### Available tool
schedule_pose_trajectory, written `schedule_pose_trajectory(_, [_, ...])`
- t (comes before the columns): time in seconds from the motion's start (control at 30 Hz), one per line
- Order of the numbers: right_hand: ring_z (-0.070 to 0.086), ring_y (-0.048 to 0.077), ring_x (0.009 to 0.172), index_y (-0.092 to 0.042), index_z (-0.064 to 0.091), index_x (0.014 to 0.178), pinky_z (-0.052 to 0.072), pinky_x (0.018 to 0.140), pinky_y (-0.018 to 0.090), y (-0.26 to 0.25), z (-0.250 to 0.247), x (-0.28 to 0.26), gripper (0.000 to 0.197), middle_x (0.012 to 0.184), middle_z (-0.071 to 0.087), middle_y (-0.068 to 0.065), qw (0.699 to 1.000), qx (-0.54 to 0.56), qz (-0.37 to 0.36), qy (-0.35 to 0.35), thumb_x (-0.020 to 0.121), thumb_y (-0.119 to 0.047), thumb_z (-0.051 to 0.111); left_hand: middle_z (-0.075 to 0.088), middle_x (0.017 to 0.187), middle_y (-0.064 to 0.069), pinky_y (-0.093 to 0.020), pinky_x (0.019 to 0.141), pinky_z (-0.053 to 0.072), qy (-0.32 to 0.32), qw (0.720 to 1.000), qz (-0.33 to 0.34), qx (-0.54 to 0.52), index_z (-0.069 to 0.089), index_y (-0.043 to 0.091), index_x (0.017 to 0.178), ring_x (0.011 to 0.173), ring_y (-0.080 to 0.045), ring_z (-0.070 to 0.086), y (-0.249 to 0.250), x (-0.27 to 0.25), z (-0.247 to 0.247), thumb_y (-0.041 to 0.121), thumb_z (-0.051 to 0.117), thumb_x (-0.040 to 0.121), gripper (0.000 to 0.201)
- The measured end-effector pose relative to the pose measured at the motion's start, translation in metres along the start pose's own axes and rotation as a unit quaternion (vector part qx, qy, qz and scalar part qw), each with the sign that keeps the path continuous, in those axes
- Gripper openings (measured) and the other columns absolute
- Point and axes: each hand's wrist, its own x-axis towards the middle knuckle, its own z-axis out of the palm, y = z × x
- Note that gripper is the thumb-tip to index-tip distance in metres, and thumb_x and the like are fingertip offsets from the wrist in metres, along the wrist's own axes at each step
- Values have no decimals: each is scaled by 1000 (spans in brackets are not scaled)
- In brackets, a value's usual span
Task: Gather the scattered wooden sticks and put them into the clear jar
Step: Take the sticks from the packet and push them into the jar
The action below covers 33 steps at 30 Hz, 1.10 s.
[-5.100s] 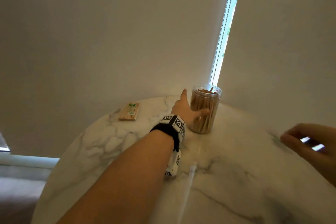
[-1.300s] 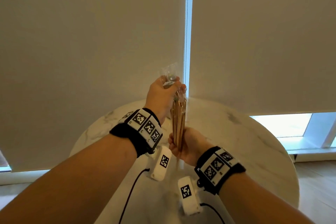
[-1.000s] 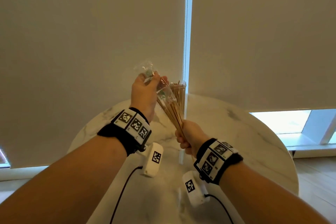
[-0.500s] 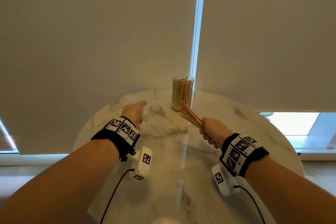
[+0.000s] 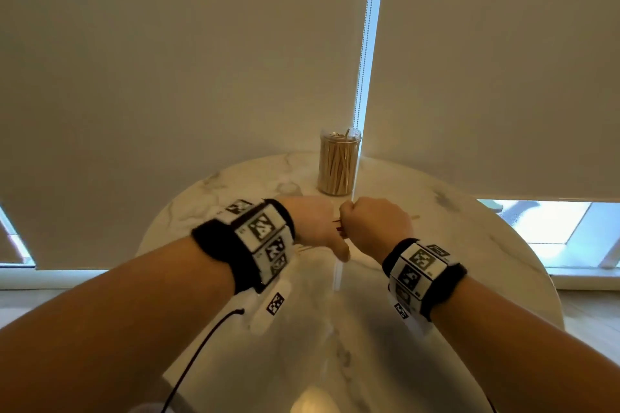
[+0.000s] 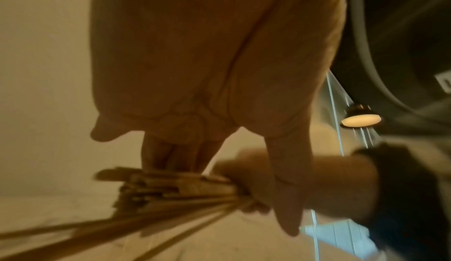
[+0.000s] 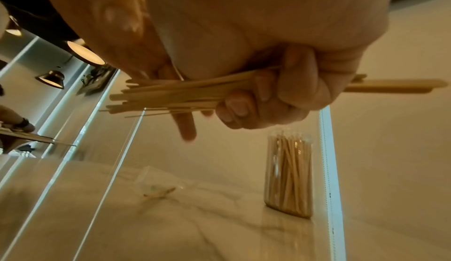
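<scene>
Step in hand: squaring the bundle. My right hand (image 7: 280, 95) holds a tight grip round the sticks (image 7: 171, 95); my left hand (image 5: 318, 228), fingers straight, presses flat against their ends. The jar (image 5: 339, 164) stands beyond on the surface (image 5: 469, 245), nearly full. Next move, as I judge: tilt upright, aim at the mouth. Left-wrist view is blurred; the head view hides most of the bundle.

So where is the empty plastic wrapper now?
In the right wrist view, the plastic wrapper lies on the marble table, left of the clear jar.
</scene>
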Motion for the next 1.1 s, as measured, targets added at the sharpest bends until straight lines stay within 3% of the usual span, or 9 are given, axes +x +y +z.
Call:
schedule_pose_trajectory(0.13, [56, 27, 75, -10, 63, 106, 44, 63, 33, -10, -9, -2, 23, 85, 57, 4, 999, 32, -21, 25, 99, -15, 43, 60, 84, -3, -31, 76, 49, 38, 995, 12, 95, 67, 12, 96, 87, -24, 62, 6, 13, 17, 25, 67, 90, 14])
schedule_pose_trajectory(0.23, [64, 32, 89, -7, 58, 111, 45, 69, 36, -9, -8, -3, 24, 103, 65, 13, 993, 115, -26, 16, 102, -17, 39, 54, 71, -1, -30, 66, 43, 54, 993, 36, 98, 57, 14, 73, 75, -21, 55, -8, 21, 24, 23, 57, 93, 22])
schedule_pose_trajectory(0.37, [64, 31, 83, -6, 62, 93, 54, 76, 42, 5, -15, 1, 45, 89, 67, 12, 980, 200, 8, 8, 106, -31, 28, 61, 76, -1, -30, 66, 45, 51, 997, 39, 43, 60, 19, 82, 70, -18, 57, -32, 28, 32, 41, 55, 95, 25])
schedule_pose_trajectory(0.5, [60, 22, 71, -20, 60, 80, 49, 77, 39, 24, -17, 9, 52, 74, 63, 1, 991, 78, 90, 54, 103, -45, 20, 56, 71, 6, -27, 61, 38, 80, 993, 73, -37, 51, 30, 72, 64, -10, 53, -49, 27, 30, 45, 56, 95, 29])
schedule_pose_trajectory(0.6, [61, 28, 80, -12, 59, 85, 47, 74, 37, 26, -9, 18, 51, 82, 62, 8, 984, 161, 78, 2, 106, -41, 22, 57, 69, 7, -25, 59, 39, 79, 991, 74, -79, 52, 29, 72, 62, -9, 53, -55, 24, 31, 44, 59, 95, 28])
schedule_pose_trajectory(0.73, [61, 22, 80, -10, 65, 96, 41, 70, 31, 17, -1, 23, 54, 87, 66, 7, 956, 281, 83, -22, 105, -49, 29, 57, 69, 9, -21, 55, 37, 101, 989, 37, -102, 55, 30, 76, 59, -4, 51, -65, 23, 31, 44, 60, 94, 24])
schedule_pose_trajectory(0.87, [58, 23, 77, -12, 57, 97, 37, 62, 29, 5, 1, 25, 37, 85, 62, 5, 968, 248, 42, 12, 107, -37, 31, 58, 68, 5, -18, 47, 40, 78, 984, 32, -160, 55, 28, 80, 48, -5, 47, -72, 21, 28, 43, 63, 93, 21])
schedule_pose_trajectory(0.97, [49, 18, 61, -14, 46, 94, 28, 49, 24, -13, -2, 25, 18, 74, 54, 3, 975, 216, 33, 48, 106, -22, 35, 59, 71, 2, -23, 51, 46, 51, 982, 39, -175, 56, 24, 82, 51, -10, 49, -70, 20, 29, 40, 58, 96, 22])
schedule_pose_trajectory(1.1, [44, 16, 55, -14, 41, 92, 25, 47, 23, -25, -7, 30, 11, 69, 49, 0, 973, 206, 3, 106, 103, -13, 38, 55, 74, -1, -25, 53, 45, 52, 977, 28, -206, 53, 20, 84, 53, -12, 46, -72, 22, 27, 38, 52, 99, 23])
